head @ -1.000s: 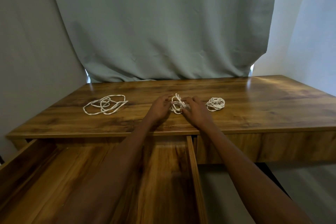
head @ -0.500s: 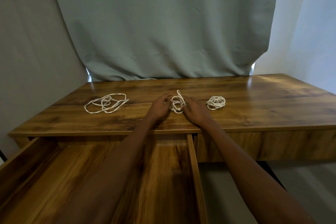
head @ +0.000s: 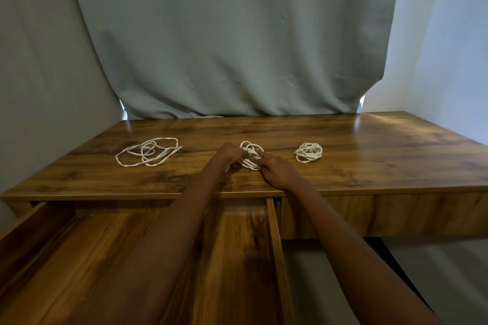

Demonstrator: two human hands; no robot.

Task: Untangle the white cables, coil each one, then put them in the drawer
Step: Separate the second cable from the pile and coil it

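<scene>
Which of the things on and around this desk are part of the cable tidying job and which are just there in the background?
Part of the job:
- cable being coiled, held by left hand and right hand
- loose cable
- coiled cable
- open drawer

Just there:
- desk top, the work surface
- grey-green curtain
- walls

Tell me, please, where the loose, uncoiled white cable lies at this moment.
In the head view, the loose cable lies spread on the desk top, on the person's left side, apart from the left hand and beyond the open drawer.
</scene>
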